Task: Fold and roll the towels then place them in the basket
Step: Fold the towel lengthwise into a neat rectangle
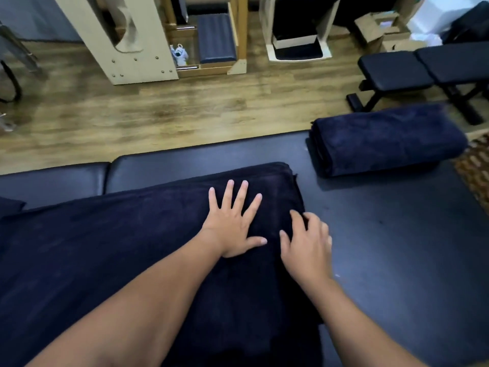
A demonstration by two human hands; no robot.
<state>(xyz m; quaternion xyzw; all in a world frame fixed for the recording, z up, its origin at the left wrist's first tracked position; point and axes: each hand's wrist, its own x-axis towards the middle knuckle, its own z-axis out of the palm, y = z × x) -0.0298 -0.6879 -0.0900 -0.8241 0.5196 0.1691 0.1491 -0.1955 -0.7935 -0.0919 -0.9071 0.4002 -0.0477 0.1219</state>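
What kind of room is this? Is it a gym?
Probably a gym or a physical therapy studio. A black weight bench stands on the wooden floor, wooden exercise equipment lines the far side, and dark towels lie on a padded table.

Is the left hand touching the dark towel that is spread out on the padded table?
Touching. The head view shows the left hand lying flat, fingers spread, on the spread towel, with no gap visible beneath the palm.

Flat towel (132, 247) on table (397, 234) — folded towel (383, 141) far right.
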